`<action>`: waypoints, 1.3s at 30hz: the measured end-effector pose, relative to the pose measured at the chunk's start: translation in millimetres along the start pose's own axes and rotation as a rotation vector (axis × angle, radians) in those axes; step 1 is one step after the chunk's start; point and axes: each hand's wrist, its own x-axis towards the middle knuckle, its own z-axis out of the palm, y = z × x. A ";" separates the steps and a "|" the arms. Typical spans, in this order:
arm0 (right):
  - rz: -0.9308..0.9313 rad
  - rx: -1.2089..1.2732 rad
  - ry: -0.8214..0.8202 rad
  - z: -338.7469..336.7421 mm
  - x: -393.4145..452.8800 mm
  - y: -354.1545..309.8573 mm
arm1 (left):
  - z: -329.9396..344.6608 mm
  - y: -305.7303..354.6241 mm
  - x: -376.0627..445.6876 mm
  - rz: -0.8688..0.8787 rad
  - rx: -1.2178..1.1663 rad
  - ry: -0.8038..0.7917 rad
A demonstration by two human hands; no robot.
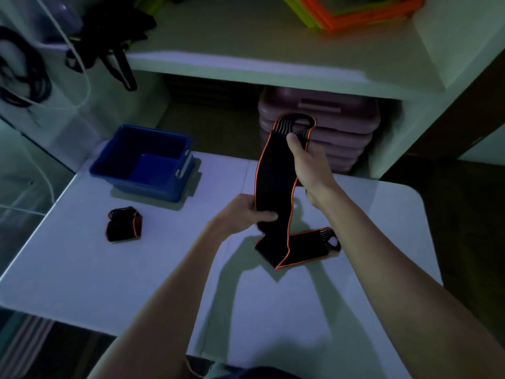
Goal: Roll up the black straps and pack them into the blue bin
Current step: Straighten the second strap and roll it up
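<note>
A long black strap with orange edging [274, 181] hangs upright above the white table [109, 283]. My right hand [308, 165] grips its upper looped end. My left hand [243, 214] pinches it lower down, just above the table. The strap's other end [306, 247] lies folded on the table below my hands. A rolled-up black strap [124, 225] sits on the table to the left. The blue bin [144, 162] stands at the table's far left corner, with nothing visible inside it.
A white shelf unit [246, 67] rises behind the table, with stacked purple boxes [341, 127] under it and orange and green frames [355, 12] on top. Black cords and straps [114, 50] hang at the upper left. The table edge runs close on the right.
</note>
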 end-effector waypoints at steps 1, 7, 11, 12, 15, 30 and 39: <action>0.022 -0.002 -0.039 11.8 1.7 3.6 | -7.0 -17.5 -2.7 -0.072 0.026 -0.031; 0.316 -0.095 -0.246 91.1 14.8 76.2 | -28.8 -116.2 -23.9 -0.410 -0.083 -0.038; 0.379 -0.383 -0.195 120.5 -4.4 139.6 | -24.1 -169.3 -25.3 -0.485 0.013 0.195; 0.389 -0.452 -0.154 122.1 -13.8 149.7 | -24.0 -179.9 -24.3 -0.478 0.089 0.269; 0.365 -0.632 -0.252 120.9 -46.7 175.2 | -26.5 -194.7 -25.1 -0.398 0.200 0.400; 0.079 -0.701 -0.362 121.6 -142.9 209.2 | -24.6 -209.1 -31.6 -0.315 0.243 0.311; 0.170 -0.688 0.153 3.2 -107.7 202.9 | 26.1 -136.1 7.3 0.100 0.415 0.304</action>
